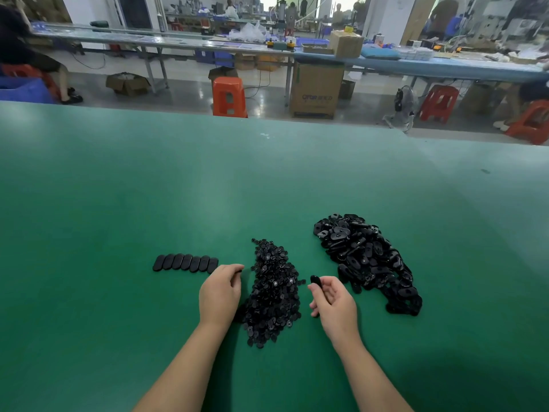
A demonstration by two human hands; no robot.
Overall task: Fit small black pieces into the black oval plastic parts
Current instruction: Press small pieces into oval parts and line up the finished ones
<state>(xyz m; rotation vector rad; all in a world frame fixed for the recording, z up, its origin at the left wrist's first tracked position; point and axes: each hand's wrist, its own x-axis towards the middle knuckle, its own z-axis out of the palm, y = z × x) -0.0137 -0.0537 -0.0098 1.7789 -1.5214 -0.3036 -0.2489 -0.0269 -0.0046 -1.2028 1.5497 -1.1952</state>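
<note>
My right hand (334, 301) pinches one black oval part (315, 281) upright at its fingertips. My left hand (219, 292) curls at the 9 o'clock edge of the heap of small pieces (274, 289); whether it holds one, I cannot tell. The oval pile (368, 260) lies at 2 o'clock, and a row of ovals (185, 263) at 10 o'clock on the green worktop (118, 203).

Glossy black plastic ovals (368, 260) (heaped) on matt green tabletop (148, 203)
</note>
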